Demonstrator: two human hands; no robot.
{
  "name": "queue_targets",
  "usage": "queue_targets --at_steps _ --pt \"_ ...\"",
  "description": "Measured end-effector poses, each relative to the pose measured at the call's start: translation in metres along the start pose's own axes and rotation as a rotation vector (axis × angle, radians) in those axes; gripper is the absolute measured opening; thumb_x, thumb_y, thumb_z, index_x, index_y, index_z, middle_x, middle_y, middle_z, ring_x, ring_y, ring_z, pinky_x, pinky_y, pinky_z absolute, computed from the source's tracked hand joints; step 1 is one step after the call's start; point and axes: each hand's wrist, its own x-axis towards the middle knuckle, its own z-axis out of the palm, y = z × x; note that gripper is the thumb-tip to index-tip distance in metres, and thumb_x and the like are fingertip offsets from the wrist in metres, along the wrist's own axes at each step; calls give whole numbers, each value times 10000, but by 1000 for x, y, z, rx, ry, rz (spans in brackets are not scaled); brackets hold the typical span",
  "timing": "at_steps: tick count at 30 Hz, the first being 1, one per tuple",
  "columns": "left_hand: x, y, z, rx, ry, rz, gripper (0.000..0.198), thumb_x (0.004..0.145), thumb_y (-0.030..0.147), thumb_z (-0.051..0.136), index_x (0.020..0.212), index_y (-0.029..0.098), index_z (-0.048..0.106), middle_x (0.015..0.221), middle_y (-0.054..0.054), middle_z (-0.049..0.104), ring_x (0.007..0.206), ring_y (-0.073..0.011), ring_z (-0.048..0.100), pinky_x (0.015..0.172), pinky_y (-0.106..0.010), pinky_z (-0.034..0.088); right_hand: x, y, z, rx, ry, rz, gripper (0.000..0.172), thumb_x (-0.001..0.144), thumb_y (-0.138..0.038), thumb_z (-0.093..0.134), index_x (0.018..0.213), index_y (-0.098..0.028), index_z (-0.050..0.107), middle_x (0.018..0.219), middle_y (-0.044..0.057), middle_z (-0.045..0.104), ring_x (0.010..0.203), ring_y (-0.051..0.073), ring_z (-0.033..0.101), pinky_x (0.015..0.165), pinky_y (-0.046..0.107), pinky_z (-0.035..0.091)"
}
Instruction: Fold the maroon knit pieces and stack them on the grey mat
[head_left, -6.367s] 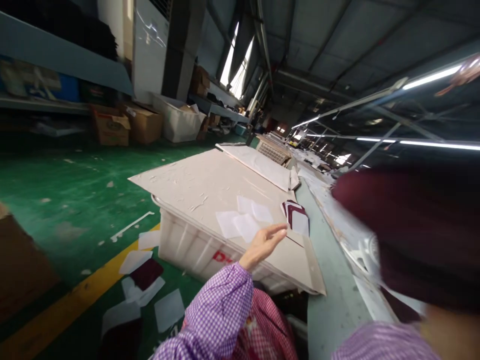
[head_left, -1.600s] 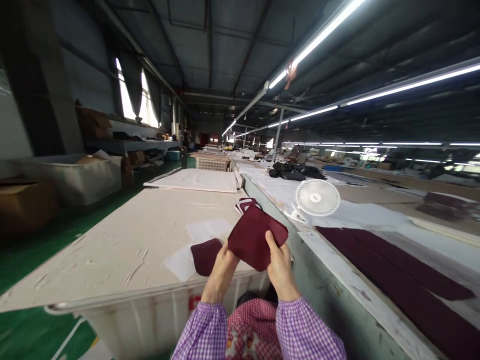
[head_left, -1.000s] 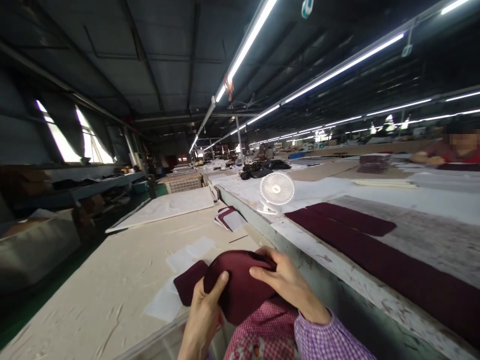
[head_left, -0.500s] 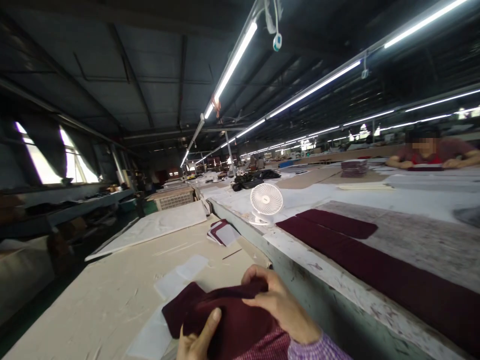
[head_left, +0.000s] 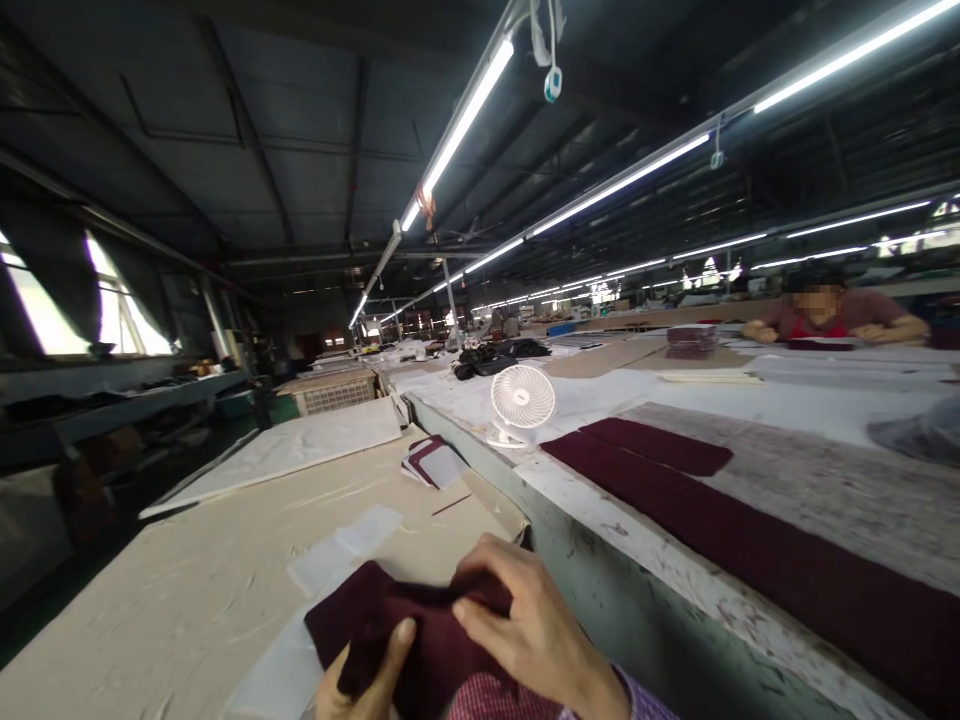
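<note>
Maroon cloth piece point(head_left: 450, 655), one: flat between both grips moments ago, now buckled, pinched by left hand point(head_left: 379, 685) and right hand point(head_left: 525, 625), handling seemingly shifted to its upper edge; white sheets point(head_left: 330, 560) beyond left grip

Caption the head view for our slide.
The left hand and right hand hold maroon fabric; a white fan stands beyond.

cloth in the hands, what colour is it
Dark maroon; the cloth shows best in the head view.
</note>
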Motion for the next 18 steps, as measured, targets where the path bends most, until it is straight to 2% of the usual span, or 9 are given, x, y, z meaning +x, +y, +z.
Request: queue_targets --at_steps 1,3,5,6,8,12,14,16,18 --pt "2 1 2 -5 37 -24 394 584 384 798 898 168 696 826 -61 726 890 -285 670 799 -344 555 1 3 2 131 49 56 172 775 -231 637 940 -203 595 893 21 613 847 176 584 762 289 454" --pt "5 1 4 -30 101 -35 401 628 384 771 966 186 685 843 -45 725 917 -275 665 811 -339 552 5 10 6 482 123 144 474 767 -497 650 1124 -205 539 1058 68 617 994 217 580 858 333 460" --pt "7 -1 7 -49 141 -15 397 656 365 754 1010 206 674 868 -28 724 963 -259 653 820 -304 547 8 15 13 745 86 168 734 670 -661 659 1210 -193 493 1154 104 596 1070 255 565 896 372 462" --pt "7 -3 10 -57 157 -9 390 660 353 753 1013 209 673 886 -24 723 986 -251 645 824 -285 543 8 17 16 792 47 180 756 642 -666 680 1200 -185 506 1146 109 606 1067 263 572 899 381 466" --pt "7 -6 15 -69 160 -20 382 652 348 762 995 204 672 935 -28 722 1004 -241 638 825 -263 538 7 19 22 747 39 254 640 658 -568 733 1131 -171 566 1062 97 651 1020 258 600 893 379 475" --pt "1 4 25 -212 10 -138 486 599 364 801 1026 185 652 967 -56 722 969 -248 649 790 -279 547 3 23 20 554 232 449 389 761 -498 670 941 -154 643 902 74 692 864 240 642 746 339 529" --pt "-1 16 27 -267 -107 -178 550 592 380 802 1078 184 634 961 -71 722 941 -260 660 787 -297 545 3 25 11 418 174 412 337 777 -485 652 862 -159 654 858 58 692 811 226 639 703 312 525" --pt "-2 24 27 -252 -192 -171 575 590 388 800 1096 174 631 973 -88 717 904 -266 671 792 -313 539 5 26 3 240 82 307 274 803 -444 634 820 -171 657 819 38 683 786 207 626 704 291 509" --pt "0 23 27 -206 -242 -204 550 603 377 797 1083 158 642 970 -101 715 889 -263 673 805 -327 531 6 26 1 52 68 180 202 836 -378 604 831 -183 656 807 30 670 775 192 615 721 288 492"
